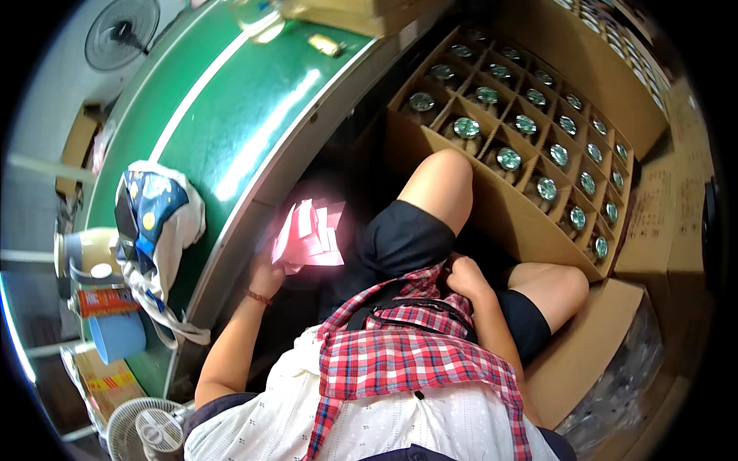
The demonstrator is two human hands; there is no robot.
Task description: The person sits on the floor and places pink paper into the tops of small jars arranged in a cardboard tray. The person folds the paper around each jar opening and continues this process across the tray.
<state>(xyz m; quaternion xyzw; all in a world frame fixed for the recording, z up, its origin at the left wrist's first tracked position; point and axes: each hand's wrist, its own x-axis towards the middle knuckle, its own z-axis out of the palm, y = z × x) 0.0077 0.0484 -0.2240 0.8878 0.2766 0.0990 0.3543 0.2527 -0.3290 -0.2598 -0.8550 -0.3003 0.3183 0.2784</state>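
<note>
My left hand is closed on a loose bunch of pink paper slips, fanned out beside the green table's edge. The slips are bright and partly washed out by light. Against the red plaid apron on my lap, my right hand is curled closed by the black-trimmed pocket. Its fingertips are hidden, so I cannot make out what they hold, if anything. In front of my knees stands an open cardboard box with dividers, its cells filled with several clear, shiny round-topped glass pieces.
A green table curves along my left, carrying a crumpled cloth bag and a small gold item. A blue cup, a white fan and a jug are at far left. More cartons stack at right.
</note>
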